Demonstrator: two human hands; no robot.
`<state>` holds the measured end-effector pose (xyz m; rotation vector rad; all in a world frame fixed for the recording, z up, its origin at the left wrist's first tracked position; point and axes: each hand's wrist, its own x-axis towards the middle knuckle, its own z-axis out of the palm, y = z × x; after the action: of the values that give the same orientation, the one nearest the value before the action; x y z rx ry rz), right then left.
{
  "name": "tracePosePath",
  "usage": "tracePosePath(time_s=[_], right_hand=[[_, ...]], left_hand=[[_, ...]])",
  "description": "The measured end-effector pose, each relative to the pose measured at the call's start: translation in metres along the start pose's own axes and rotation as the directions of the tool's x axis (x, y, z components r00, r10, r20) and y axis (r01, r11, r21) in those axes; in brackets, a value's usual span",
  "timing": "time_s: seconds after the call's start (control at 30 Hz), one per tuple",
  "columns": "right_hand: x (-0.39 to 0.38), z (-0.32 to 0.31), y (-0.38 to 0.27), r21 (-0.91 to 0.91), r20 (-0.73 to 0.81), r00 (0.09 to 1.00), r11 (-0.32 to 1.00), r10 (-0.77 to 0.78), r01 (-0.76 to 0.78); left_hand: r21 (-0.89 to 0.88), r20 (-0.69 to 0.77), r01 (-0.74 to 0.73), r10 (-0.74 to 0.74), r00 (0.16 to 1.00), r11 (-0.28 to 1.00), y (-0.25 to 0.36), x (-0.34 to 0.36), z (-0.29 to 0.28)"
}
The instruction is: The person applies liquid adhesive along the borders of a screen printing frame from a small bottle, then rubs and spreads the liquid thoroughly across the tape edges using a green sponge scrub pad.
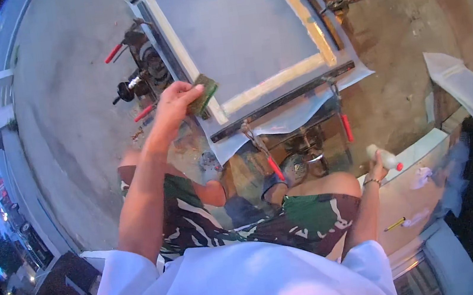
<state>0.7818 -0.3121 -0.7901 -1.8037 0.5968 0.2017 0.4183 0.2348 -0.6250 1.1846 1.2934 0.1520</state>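
Observation:
My left hand [173, 107] pinches a green scouring pad [204, 94] at the near left corner of a framed panel. The panel has a smooth grey-blue sheet [236, 28] with strips of cream tape [276, 85] along its sides. Dark bars [284, 100] run around its edges, and translucent sheeting [281, 125] hangs out below them. Low on the right, my right hand [377, 169] is closed around a white plastic bottle [387, 158] with a red cap, tipped on its side. This bottle is apart from the panel.
Clamps with red handles, such as the near one [275, 168], grip the panel's edges. Black knobs [124, 90] jut out at its left. On the right, a pale ledge [417, 201] bears a yellow pen [395, 224] and crumpled tissue [421, 177]. A whitish curved sheet [472, 98] stands beyond.

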Motion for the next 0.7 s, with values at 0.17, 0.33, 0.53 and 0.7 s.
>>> tracePosePath(time_s=[0.17, 0.33, 0.53, 0.7], right_hand=[[-0.073, -0.079, -0.01, -0.296, 0.004, 1.0, 0.955, 0.028, -0.025], [-0.176, -0.122, -0.066, -0.273, 0.059, 0.983, 0.95, 0.176, -0.154], [-0.258, -0.155, -0.184, -0.461, 0.215, 0.964, 0.886, 0.155, -0.04], [-0.252, -0.141, -0.25, -0.519, 0.428, 0.903, 0.827, 0.034, 0.215]], left_hand=[[-0.461, 0.159, 0.121, -0.052, 0.986, 0.879, 0.073, -0.086, -0.059], [-0.585, -0.024, 0.125, -0.171, 0.985, 0.801, 0.074, -0.214, -0.14], [-0.679, -0.33, -0.067, -0.222, 0.917, 0.731, 0.114, -0.403, -0.222], [-0.689, -0.543, -0.325, -0.165, 0.824, 0.648, 0.112, -0.513, -0.275]])
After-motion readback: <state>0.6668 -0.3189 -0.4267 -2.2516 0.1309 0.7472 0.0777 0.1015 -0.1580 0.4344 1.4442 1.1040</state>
